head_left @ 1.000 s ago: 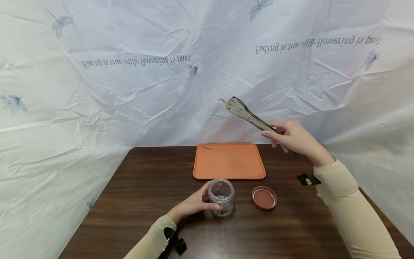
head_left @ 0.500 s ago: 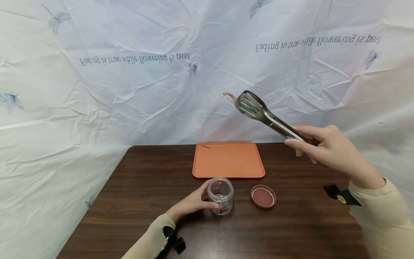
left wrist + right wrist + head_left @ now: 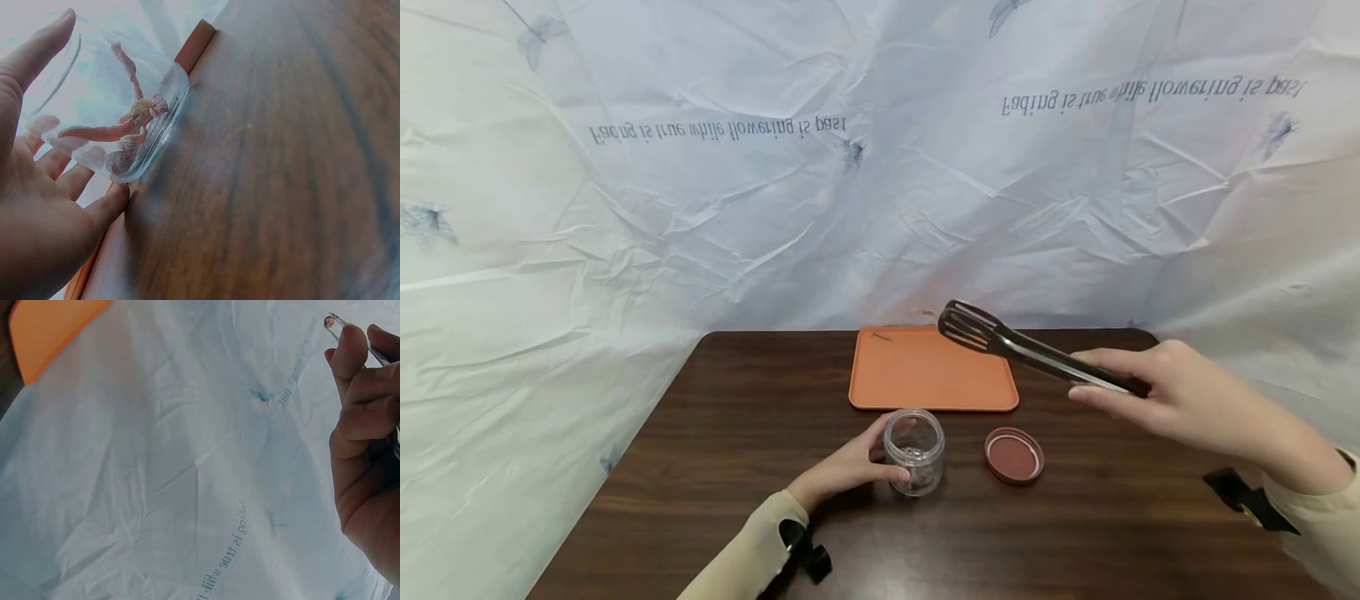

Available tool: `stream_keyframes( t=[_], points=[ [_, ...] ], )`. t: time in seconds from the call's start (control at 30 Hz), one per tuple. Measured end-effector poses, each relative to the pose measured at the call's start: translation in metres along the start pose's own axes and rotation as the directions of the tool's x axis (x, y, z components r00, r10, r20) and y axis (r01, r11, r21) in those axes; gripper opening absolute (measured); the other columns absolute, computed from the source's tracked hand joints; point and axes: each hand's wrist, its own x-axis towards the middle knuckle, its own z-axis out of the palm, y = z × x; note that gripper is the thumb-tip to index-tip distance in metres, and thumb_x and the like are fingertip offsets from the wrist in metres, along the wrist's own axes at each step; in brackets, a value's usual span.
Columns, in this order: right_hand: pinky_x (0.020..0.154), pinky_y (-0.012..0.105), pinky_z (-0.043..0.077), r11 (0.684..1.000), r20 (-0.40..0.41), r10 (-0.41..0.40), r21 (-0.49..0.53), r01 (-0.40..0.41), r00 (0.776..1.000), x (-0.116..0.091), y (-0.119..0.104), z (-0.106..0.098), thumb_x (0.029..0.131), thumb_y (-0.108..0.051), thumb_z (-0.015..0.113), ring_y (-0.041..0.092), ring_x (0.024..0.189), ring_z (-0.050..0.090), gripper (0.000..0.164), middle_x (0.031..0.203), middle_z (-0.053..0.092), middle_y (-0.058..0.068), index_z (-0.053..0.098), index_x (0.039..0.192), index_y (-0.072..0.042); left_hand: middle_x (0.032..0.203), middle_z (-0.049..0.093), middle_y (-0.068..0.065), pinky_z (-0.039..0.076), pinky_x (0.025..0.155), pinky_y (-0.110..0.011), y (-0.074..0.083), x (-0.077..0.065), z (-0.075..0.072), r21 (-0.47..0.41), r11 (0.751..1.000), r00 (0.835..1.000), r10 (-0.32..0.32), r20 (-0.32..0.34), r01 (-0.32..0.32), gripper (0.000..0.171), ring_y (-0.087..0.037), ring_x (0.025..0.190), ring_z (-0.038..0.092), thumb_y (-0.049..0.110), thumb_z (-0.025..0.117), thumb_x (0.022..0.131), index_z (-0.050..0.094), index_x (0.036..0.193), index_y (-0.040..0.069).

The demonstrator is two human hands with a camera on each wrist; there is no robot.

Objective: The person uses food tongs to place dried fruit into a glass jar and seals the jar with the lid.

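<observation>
My right hand (image 3: pixel 1180 400) grips metal tongs (image 3: pixel 1045 354) with slotted heads, held in the air to the right of the orange tray. A small reddish piece (image 3: pixel 928 313) sticks out past the tongs' tips; the right wrist view shows this piece (image 3: pixel 329 322) between them. On the table my left hand (image 3: pixel 847 467) holds a clear jar (image 3: pixel 914 467), thumb on one side and fingers on the other. The jar is upright and its mouth is uncovered. Through its wall, the left wrist view shows wrinkled pinkish-brown strips (image 3: pixel 134 128) lying in the bottom.
The orange tray (image 3: pixel 932 379) lies at the table's far edge, with a thin dark strip (image 3: pixel 882 337) near its far left corner. Right of the jar sits a reddish-brown lid (image 3: pixel 1014 456), inner side up. A printed white sheet (image 3: pixel 737 208) hangs behind the table.
The tongs and right hand have shifted to the right, then come down from in front of the sheet to the tray's height. My left hand and the jar stay in place.
</observation>
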Motion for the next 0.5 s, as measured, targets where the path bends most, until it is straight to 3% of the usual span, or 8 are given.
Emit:
stream_keyframes(
  t=[0.13,0.33,0.5],
  points=[
    [0.048,0.010,0.028,0.999,0.042,0.016,-0.031,-0.014,0.999,-0.004,-0.004,0.002,0.087,-0.017,0.081,-0.017,0.051,0.018,0.041,0.062,0.024,-0.029,0.069,0.123,-0.031,0.158,0.039,-0.001,0.040,0.108,-0.031,0.001,0.000,-0.001,0.003,1.000,1.000,-0.004,0.002,0.004,0.084,-0.019,0.143,0.037,0.023,0.080,0.090,0.029,0.157,0.032],
    [0.047,0.009,0.026,0.999,0.109,0.030,-0.047,-0.025,0.994,-0.005,-0.003,0.011,0.091,-0.026,0.078,-0.015,0.052,0.018,0.031,0.062,0.022,-0.030,0.067,0.117,-0.039,0.156,0.040,0.004,0.039,0.108,-0.033,0.000,0.000,-0.001,0.012,1.000,1.000,-0.028,-0.009,0.028,0.084,-0.016,0.141,0.040,0.025,0.080,0.090,0.029,0.156,0.037],
    [0.048,0.012,0.027,0.997,0.156,0.028,-0.075,-0.017,0.987,-0.005,-0.002,0.021,0.092,-0.033,0.076,-0.014,0.052,0.018,0.021,0.060,0.018,-0.032,0.069,0.111,-0.039,0.155,0.040,0.006,0.040,0.108,-0.034,-0.002,0.001,-0.001,0.016,0.999,1.000,-0.029,-0.011,0.029,0.083,-0.016,0.141,0.041,0.024,0.079,0.090,0.030,0.155,0.038]
  ],
)
